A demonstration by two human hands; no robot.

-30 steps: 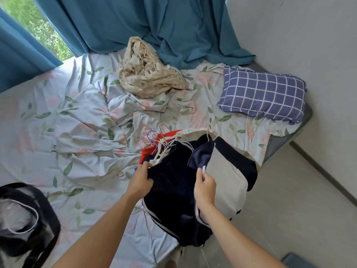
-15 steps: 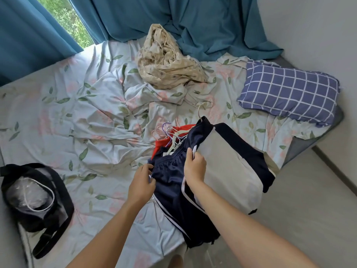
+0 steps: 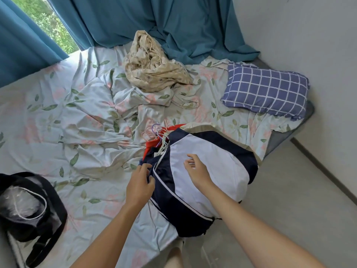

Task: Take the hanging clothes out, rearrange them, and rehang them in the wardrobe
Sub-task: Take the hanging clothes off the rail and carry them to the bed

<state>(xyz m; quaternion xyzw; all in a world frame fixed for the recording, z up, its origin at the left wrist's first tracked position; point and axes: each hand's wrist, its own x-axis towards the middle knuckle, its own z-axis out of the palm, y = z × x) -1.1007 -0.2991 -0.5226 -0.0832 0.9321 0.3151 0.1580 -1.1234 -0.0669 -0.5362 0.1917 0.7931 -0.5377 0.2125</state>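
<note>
A pile of clothes on hangers lies at the bed's near right corner. On top is a navy and white jacket, with a red garment and a beige one under it. Pink, purple and white hanger hooks stick out at the pile's far end. My left hand pinches the jacket's dark navy edge. My right hand hovers over the white panel with fingers loosely spread, holding nothing.
The bed has a crumpled floral sheet. A cream patterned cloth lies heaped at the back, a blue checked pillow at the right, a black bag at the near left. Teal curtains hang behind. Bare floor runs along the right.
My right hand has let go of the jacket's white piping and now floats above the white panel. The jacket lies flatter, white side up. My left hand keeps its hold on the navy edge.
</note>
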